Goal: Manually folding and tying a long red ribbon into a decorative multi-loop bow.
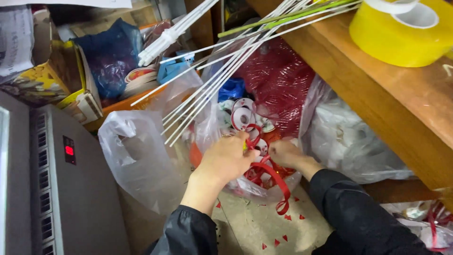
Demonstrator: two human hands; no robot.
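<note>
Both hands work inside a clear plastic bag (245,186) standing on the floor below a wooden shelf (377,99). The left hand (226,158) has its fingers curled shut, pinching red ribbon (271,174) at the bag mouth. The right hand (287,153) lies just beside it, fingers bent down into the ribbon; how tightly they close cannot be told, as the fingertips are hidden. One loop of the ribbon hangs out over the bag's front edge toward the floor. Small red scraps (288,217) lie scattered on the floor near that loop.

Rolls of white-and-red ribbon (243,115) sit in the bag just above the hands. Behind them is a red mesh bag (278,78). A bundle of thin white sticks (222,71) slants across from upper right to lower left.

An empty clear bag (137,156) stands to the left, touching a grey appliance (71,189) with a small red-lit display (69,150). A large yellow tape roll (401,35) rests on the shelf, upper right. A blue bag (111,56) and a yellow printed carton (47,80) occupy the upper left. A white crumpled bag (349,141) sits under the shelf, right of the hands.
</note>
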